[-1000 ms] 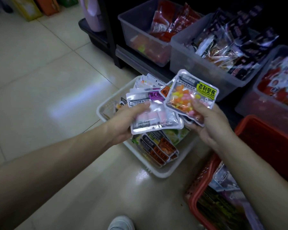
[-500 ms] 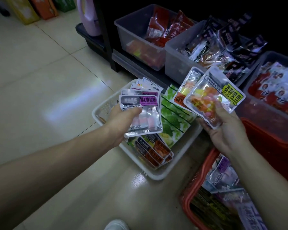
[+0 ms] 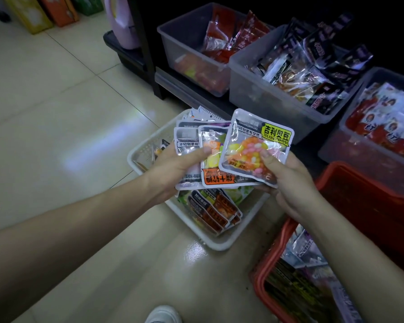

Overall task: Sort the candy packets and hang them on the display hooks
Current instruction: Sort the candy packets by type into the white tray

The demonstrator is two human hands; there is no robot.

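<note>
Close together, left hand (image 3: 173,169) and right hand (image 3: 289,180) pinch candy packets (image 3: 254,145) over white basket (image 3: 219,244); red crate (image 3: 359,183) alongside.

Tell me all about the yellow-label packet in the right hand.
The yellow-label packet is a flat, squarish pouch with a silver border and a clear window showing orange, pink, yellow and white beans. Its yellow label with black characters sits upper right. The right hand pinches it, thumb on its front, slightly tilted, overlapping an orange-label packet above a white basket.

bare floor (image 3: 56,136) open left, bins (image 3: 266,99) behind, red basket (image 3: 336,190) right
</note>
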